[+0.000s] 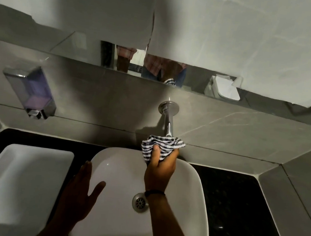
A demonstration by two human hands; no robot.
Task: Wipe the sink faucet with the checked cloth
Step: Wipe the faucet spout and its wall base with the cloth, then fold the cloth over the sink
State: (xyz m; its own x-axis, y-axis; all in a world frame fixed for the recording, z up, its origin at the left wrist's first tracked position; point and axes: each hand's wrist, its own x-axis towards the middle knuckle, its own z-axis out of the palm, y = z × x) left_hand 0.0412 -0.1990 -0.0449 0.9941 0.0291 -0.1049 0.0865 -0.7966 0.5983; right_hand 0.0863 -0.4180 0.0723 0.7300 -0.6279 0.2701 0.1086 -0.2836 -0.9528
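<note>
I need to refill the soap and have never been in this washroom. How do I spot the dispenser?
Start at the white basin and look up the grey tiled wall to its left. The soap dispenser is mounted there: a clear box holding purple liquid, with a chrome top and spout, unlike the bare chrome faucet further right.

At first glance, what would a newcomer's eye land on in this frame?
The blue-and-white checked cloth, bunched in the right hand around the outer end of the wall-mounted chrome faucet, above the white basin. Next, the open left hand over the basin's left rim, and the purple soap dispenser on the left wall.
</note>
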